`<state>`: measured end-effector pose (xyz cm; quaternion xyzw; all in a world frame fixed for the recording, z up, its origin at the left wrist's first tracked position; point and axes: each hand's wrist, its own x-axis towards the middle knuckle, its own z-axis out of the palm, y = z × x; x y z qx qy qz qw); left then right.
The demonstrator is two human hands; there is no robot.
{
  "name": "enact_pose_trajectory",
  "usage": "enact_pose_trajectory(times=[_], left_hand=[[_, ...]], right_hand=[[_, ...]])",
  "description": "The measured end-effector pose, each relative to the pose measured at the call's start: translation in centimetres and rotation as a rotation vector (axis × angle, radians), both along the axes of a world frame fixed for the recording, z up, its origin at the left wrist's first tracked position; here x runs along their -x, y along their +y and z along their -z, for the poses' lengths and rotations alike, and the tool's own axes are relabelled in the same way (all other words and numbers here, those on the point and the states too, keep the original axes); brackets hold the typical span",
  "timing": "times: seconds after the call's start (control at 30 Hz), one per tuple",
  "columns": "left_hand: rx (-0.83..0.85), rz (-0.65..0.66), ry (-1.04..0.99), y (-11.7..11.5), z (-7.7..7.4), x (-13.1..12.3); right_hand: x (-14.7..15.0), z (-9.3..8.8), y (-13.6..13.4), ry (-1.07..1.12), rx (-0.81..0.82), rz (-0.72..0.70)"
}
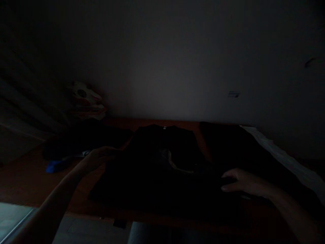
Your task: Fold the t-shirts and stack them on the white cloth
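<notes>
A black shirt [152, 189] lies spread on a brown wooden table, with a small white label [165, 127] at its far neck edge. A pale curved edge [175, 166] shows across its middle, where dark cloth lies over it. At the shirt's left side my left hand [100, 156] has its fingers closed on the cloth edge, the tips partly lost in the dark. My right hand [243, 183] grips the right side, black cloth between thumb and fingers. The dim light hides most of the folds.
Left of the shirt sits a pile of dark clothes [83, 135] with a blue piece [57, 166] below it. A patterned bag or bundle [85, 98] stands behind. To the right lies more black cloth [228, 145] beside a whitish strip [281, 152]. A wall [162, 74] closes the back.
</notes>
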<state>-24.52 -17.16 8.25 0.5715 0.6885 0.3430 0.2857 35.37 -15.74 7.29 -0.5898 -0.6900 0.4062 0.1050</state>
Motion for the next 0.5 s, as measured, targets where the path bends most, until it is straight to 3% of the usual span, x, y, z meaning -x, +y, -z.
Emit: enact_pose_trajectory(times=[0.1, 0.2, 0.27, 0.37, 0.5], left_hand=[[-0.141, -0.143, -0.027, 1.1, -1.4, -0.6], [-0.391, -0.363, -0.055, 2.1, -1.8, -1.9], [-0.452, -0.425, -0.036, 2.5, -1.0, -2.7], [-0.375, -0.294, 0.129, 2.2, 1.9, -3.2], [-0.334, 0.073, 0.461, 0.8, 6.1, -3.1]], right_hand=[[1.2, -1.0, 2.1, -0.034, -0.18, 0.171], [2.8, -0.5, 3.8, 0.024, -0.57, 0.426], [3.5, 1.0, 4.2, 0.102, -0.738, 0.395], [3.6, 4.2, 3.6, 0.132, -0.75, 0.212], [2.6, 7.8, 2.1, -0.004, -0.683, 0.009]])
